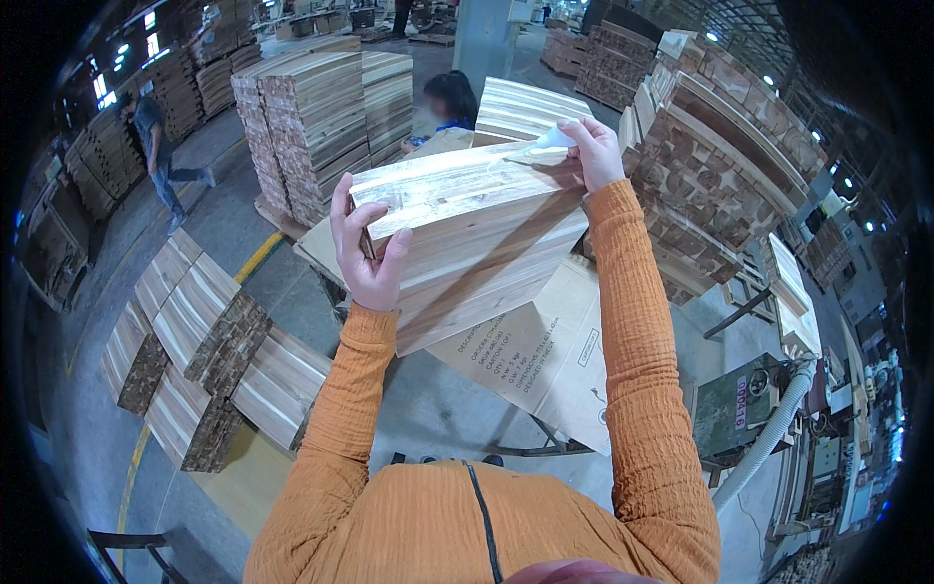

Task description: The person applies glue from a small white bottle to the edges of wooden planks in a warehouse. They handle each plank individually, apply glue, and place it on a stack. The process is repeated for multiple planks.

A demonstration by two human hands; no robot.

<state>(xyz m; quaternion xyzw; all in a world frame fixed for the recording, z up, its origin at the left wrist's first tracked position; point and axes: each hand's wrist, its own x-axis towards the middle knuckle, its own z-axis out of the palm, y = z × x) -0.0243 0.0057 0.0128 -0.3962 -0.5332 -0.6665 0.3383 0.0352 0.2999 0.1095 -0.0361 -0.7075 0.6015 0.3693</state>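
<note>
Stack (pixel 486 263) of pale timber, landmark of this entry: long, block-shaped, its near side banded in cream and brown grain.
Upper board (pixel 448 180): on top of the stack; flat, rectangular, strip-patterned, with a bright sheen over its face.
Squeeze bottle (pixel 555 138): over the right part of the stack's top; whitish, smooth, tapering to a nozzle aimed leftward, close to the wood.
Right hand (pixel 595 154): at the stack's right end, fingers closed in a pinch about the bottle.
Left hand (pixel 368 255): at the stack's left end, half open around the corner, thumb against the near side; how firmly it clasps cannot be told.
Sleeves (pixel 647 331): orange, crinkled cloth, nearer the wearer than the stack.
Cardboard sheet (pixel 535 350): beneath and before the stack; flat, brown, printed.
Board bundles (pixel 219 331): left of the stack; rough, blocky end grain.
Hose (pixel 778 428): right of the stack, nearer the wearer; pale, ribbed, curved.
</note>
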